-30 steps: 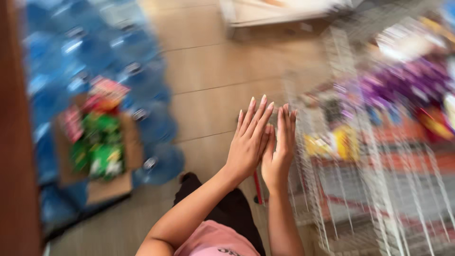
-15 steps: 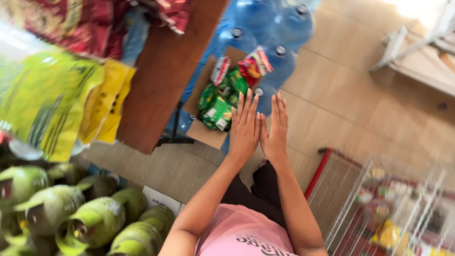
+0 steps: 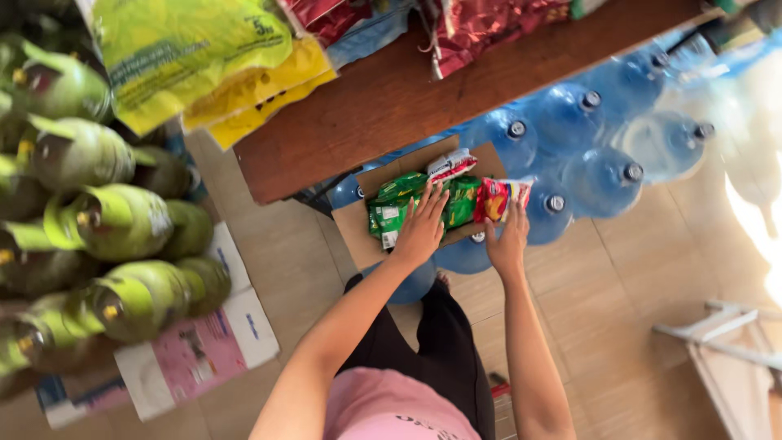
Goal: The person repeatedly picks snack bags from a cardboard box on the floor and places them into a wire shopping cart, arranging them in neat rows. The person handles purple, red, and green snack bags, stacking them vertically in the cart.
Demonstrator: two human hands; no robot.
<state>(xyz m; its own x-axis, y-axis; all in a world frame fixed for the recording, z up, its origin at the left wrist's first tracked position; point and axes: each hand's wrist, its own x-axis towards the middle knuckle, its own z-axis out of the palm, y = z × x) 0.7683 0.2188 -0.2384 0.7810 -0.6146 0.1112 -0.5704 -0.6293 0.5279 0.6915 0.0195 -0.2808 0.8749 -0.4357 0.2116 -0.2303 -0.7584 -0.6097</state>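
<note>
Green snack packets point(image 3: 423, 200) and a red one point(image 3: 498, 198) fill a brown cardboard box point(image 3: 358, 232) beside blue water jugs point(image 3: 603, 175).

The left hand point(image 3: 421, 231) hides part of the green packets point(image 3: 407, 204); the gas cylinders point(image 3: 106, 220) run off the frame's left edge.
</note>
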